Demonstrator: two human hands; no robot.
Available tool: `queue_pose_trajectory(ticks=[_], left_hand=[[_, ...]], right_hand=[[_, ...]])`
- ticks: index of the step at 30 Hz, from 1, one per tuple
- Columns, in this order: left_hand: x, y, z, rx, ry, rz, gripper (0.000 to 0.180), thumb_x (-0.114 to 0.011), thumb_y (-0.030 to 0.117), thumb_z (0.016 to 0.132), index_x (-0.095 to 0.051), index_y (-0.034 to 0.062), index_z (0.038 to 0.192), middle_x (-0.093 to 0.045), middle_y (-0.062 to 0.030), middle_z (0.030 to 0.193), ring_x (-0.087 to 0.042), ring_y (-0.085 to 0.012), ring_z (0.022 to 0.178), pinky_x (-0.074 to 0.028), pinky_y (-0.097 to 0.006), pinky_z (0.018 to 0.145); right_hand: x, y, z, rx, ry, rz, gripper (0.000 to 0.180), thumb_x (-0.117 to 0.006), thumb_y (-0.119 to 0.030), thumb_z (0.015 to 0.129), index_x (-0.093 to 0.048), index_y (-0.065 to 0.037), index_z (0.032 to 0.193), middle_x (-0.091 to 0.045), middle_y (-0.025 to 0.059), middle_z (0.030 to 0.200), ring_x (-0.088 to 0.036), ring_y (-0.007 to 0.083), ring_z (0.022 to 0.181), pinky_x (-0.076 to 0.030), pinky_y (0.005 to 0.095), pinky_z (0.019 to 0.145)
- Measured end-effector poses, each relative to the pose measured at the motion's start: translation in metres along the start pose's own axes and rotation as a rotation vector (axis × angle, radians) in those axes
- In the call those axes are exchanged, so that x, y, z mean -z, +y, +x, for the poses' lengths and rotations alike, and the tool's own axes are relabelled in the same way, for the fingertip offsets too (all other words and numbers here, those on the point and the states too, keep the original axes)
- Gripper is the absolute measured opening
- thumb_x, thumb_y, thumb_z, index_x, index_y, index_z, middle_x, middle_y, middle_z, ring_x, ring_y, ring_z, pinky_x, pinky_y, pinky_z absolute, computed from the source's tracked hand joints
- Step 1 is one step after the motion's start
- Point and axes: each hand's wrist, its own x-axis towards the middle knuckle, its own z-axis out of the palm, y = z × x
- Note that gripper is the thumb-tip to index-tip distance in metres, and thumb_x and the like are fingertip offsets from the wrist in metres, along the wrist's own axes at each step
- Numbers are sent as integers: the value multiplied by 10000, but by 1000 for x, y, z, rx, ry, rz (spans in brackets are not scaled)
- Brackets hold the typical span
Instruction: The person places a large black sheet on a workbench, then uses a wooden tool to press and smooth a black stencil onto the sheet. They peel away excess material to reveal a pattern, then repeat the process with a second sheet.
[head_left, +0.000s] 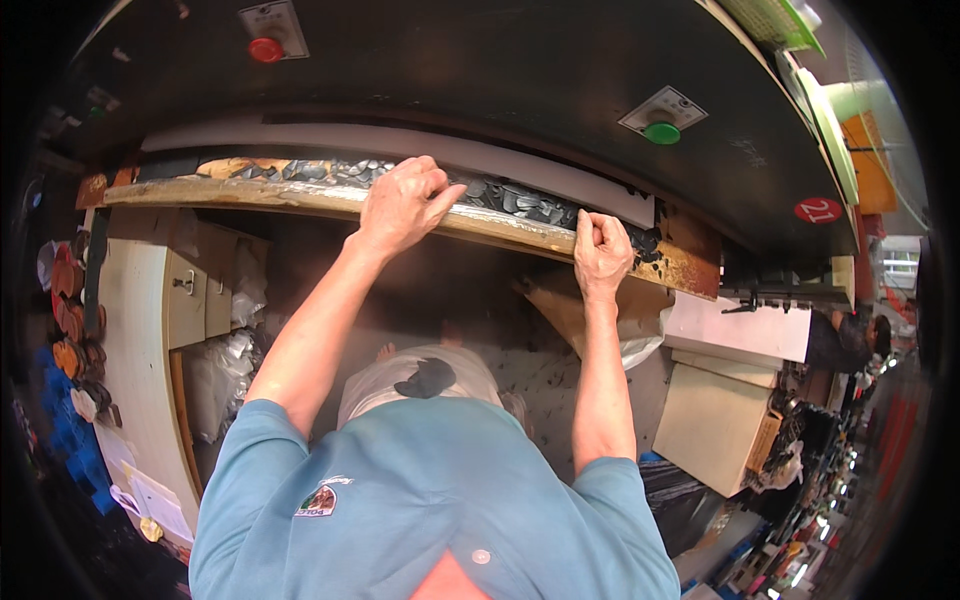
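My left hand (pixel 405 203) rests over the wooden front edge (pixel 300 197) of a workbench, its fingers curled and its thumb pointing right. What lies under those fingers is hidden. Further right, my right hand (pixel 602 258) is closed in a pinch at the same edge; I cannot make out anything between its fingertips. Between and beside both hands, a heap of thin black scraps (pixel 520 203) fills the narrow strip behind the edge. A pale bar (pixel 570 184) runs along behind the scraps, below a large dark machine panel (pixel 480 75).
The panel bears a red button (pixel 265 50) at left and a green button (pixel 662 132) at right. A black piece (pixel 425 378) lies on my lap. Cabinets (pixel 140 310) stand at left, cardboard boxes (pixel 710 420) at right. A brown sheet (pixel 575 305) hangs under the bench.
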Motion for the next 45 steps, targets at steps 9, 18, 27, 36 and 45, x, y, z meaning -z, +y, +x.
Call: queue_pose_trajectory(ticks=[9,18,27,36,45], left_hand=[[0,0,-6,-26,20,-52,308,-840,148,879,-574,54,755,-583,-98,773,-636,-316,744,-517,-440,643],[9,-11,-8,47,-143,-129,263,-844,118,839,-628,30,717,-597,-95,782,-603,-300,742,-517,-427,662],[12,-22,14,128,-209,-475,193,-806,109,871,-648,24,802,-675,-101,857,-673,-305,817,-552,-423,715],[-74,-43,106,-112,-439,-187,509,-775,228,946,-643,-24,1368,-525,-223,1574,-426,-398,1530,-318,-511,1290],[-79,-25,105,14,-358,-267,509,-836,255,900,-674,-19,1298,-588,-227,1479,-520,-414,1434,-415,-563,1207]], right_hand=[[9,0,-8,-44,-88,20,158,-799,-129,941,-711,-54,834,-580,65,702,-567,249,659,-479,392,677],[10,-26,24,-557,-114,143,179,-786,-132,997,-730,19,920,-614,-35,762,-502,66,696,-426,249,647],[-80,-22,132,-194,-540,-253,1142,-937,-504,733,-413,-1,1614,-327,369,1636,-345,507,1518,-325,543,1257],[-87,-18,143,-241,-598,-200,1043,-914,-376,656,-525,-26,1558,-409,268,1619,-426,439,1461,-398,510,1210],[-46,17,170,-729,-493,787,1063,-847,-272,711,-409,87,1611,-497,238,1574,-506,307,1457,-366,389,1218]])
